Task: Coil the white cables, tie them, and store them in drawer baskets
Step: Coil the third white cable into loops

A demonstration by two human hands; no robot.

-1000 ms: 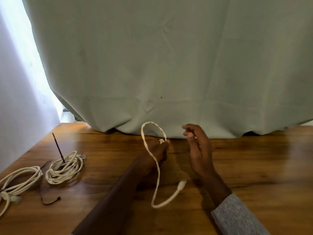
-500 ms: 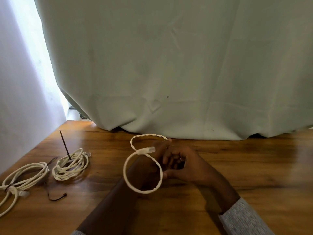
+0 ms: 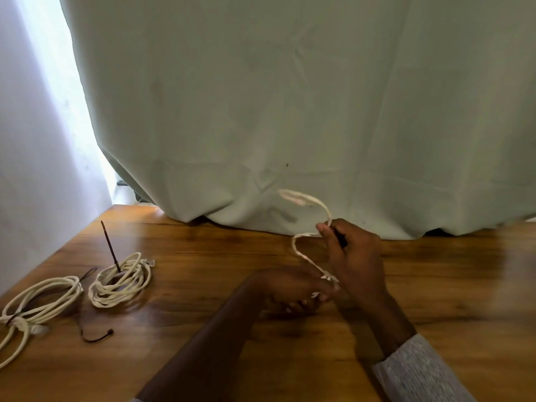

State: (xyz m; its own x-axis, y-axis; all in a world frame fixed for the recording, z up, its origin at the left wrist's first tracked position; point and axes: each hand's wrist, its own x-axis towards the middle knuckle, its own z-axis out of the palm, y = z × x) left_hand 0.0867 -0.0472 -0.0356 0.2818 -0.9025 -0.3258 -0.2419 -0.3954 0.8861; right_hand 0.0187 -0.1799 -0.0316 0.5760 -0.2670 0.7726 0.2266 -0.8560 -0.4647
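Note:
A short white braided cable (image 3: pixel 301 250) curves between my two hands above the wooden table (image 3: pixel 435 285). My right hand (image 3: pixel 352 256) pinches it near the top, and its free end (image 3: pixel 295 197) arcs up against the curtain. My left hand (image 3: pixel 293 291) lies lower with fingers curled, gripping the cable's lower part by a knot-like bit. Two coiled white cables rest at the left: one (image 3: pixel 120 281) with a dark tie standing upright from it, another (image 3: pixel 37 306) bound with a dark tie at the far left edge.
A loose dark tie (image 3: pixel 95 338) lies on the table in front of the coils. A pale green curtain (image 3: pixel 290 111) hangs along the table's back edge. A white wall (image 3: pixel 29 169) borders the left side. No drawer baskets are in view.
My right hand has lifted away from the left hand, drawing the cable upward. The round loop from half a second ago has opened into a long curve.

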